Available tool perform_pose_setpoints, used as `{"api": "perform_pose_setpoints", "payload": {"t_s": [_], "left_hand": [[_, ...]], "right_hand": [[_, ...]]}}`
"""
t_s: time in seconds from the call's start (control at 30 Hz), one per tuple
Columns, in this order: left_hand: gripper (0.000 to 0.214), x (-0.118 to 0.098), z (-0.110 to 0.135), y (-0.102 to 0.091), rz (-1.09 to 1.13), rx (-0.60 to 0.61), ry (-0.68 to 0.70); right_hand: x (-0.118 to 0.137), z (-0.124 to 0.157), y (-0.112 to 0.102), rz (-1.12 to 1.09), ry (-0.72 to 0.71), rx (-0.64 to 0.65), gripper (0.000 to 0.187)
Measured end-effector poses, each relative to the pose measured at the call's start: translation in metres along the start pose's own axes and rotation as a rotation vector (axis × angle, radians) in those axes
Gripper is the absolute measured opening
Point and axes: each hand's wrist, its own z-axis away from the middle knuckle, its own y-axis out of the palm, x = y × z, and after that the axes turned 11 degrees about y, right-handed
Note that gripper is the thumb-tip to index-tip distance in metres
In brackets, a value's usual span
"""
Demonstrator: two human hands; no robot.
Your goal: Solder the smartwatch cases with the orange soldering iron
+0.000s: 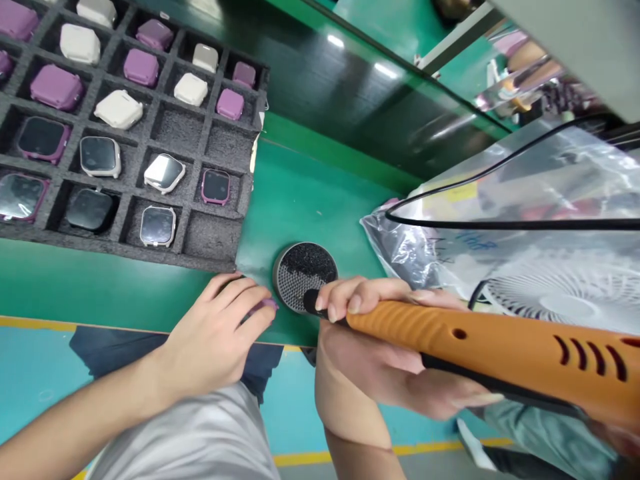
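held purple piece [264, 306] mostly hidden

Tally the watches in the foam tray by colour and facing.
In the foam tray:
Purple watch cases, back up: 7
White watch cases, back up: 5
Purple-framed watches, screen up: 3
White-framed watches, screen up: 3
Black watch, screen up: 1
Total: 19

And here we're on an electronics assembly floor, with a green-topped workbench [320, 213] running right through the shot! Look at that black foam tray [235, 247], packed compartment by compartment with smartwatch casings [119, 109] in purple and white, and there's an orange electric screwdriver [480, 340] in play. Down below, a teal factory floor [40, 373] marked with a yellow line [350, 457] settles it: this is a production workshop.
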Motion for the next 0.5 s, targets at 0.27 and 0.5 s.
{"api": "perform_pose_setpoints", "payload": {"t_s": [0.27, 0.5], "left_hand": [[0.024, 0.0, 0.0, 0.004, -0.081, -0.053, 0.011], [0.021, 0.0, 0.001, 0.007, -0.1, -0.054, 0.025]], "right_hand": [[0.0, 0.001, 0.004, -0.005, 0.016, 0.004, 0.046], [0.032, 0.016, 0.016, 0.077, 0.109, -0.056, 0.041]]}}
